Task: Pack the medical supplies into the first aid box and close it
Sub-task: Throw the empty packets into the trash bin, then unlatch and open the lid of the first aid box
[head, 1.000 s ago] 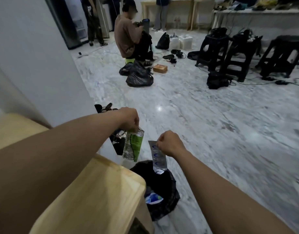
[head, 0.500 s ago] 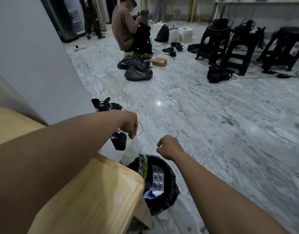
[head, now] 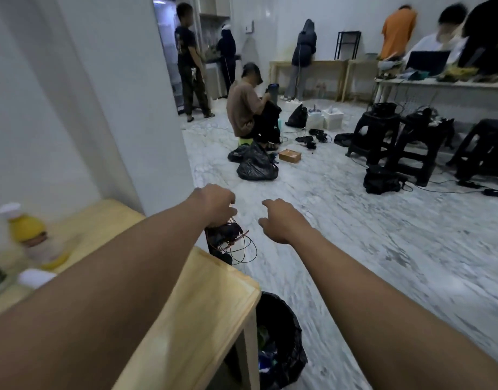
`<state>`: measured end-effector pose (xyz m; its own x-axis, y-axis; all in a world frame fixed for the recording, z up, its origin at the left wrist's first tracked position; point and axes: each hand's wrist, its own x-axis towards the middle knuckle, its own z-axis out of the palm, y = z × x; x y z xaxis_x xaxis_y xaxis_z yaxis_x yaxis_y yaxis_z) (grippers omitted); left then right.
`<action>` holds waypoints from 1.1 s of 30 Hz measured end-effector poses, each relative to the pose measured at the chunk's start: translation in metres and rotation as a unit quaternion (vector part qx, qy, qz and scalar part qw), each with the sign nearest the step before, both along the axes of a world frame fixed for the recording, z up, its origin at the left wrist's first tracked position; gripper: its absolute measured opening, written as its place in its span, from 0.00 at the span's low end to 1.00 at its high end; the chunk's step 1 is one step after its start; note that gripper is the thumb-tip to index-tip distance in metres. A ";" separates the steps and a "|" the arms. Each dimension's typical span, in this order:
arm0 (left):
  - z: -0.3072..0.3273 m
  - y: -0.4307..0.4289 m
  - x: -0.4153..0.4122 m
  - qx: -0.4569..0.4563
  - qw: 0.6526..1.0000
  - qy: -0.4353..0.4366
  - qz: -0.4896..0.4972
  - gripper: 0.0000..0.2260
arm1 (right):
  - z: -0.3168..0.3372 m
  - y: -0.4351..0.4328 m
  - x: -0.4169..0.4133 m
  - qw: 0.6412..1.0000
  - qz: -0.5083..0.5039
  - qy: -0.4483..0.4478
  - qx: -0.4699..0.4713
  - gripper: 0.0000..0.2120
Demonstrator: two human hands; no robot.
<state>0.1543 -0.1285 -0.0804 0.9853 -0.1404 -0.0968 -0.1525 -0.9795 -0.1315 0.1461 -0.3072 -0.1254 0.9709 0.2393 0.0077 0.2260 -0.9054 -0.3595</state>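
Observation:
Both my arms reach forward past the corner of a light wooden table (head: 214,299). My left hand (head: 215,205) hangs palm down with fingers curled loosely and nothing in it, just above a bundle of black gear and wires (head: 228,237). My right hand (head: 281,220) is beside it, empty, fingers loosely apart. Below the table corner stands a bin lined with a black bag (head: 281,342) with packaging inside. A blurred yellow bottle (head: 31,235) with a white cap stands at the table's left. No first aid box is in view.
A grey wall corner (head: 146,108) rises left of the marble floor. A person crouches by black bags (head: 256,164) and a small cardboard box (head: 290,155). Black stools (head: 411,142) and cables lie right; several people stand at tables behind.
One second ago each hand held a packet over the bin; both packets dropped into it. The hands are now empty and my view has lifted toward the room.

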 end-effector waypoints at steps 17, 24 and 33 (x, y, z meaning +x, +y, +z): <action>0.147 0.131 -0.285 0.014 0.958 -0.231 0.167 0.19 | 0.183 0.145 -0.154 0.966 0.210 -0.149 0.038 0.27; 0.160 0.199 -0.410 0.047 0.925 -0.261 0.274 0.18 | 0.197 0.241 -0.237 0.930 0.321 -0.167 0.066 0.26; 0.127 0.265 -0.506 0.019 0.889 -0.253 0.382 0.18 | 0.175 0.338 -0.321 0.887 0.437 -0.140 0.058 0.26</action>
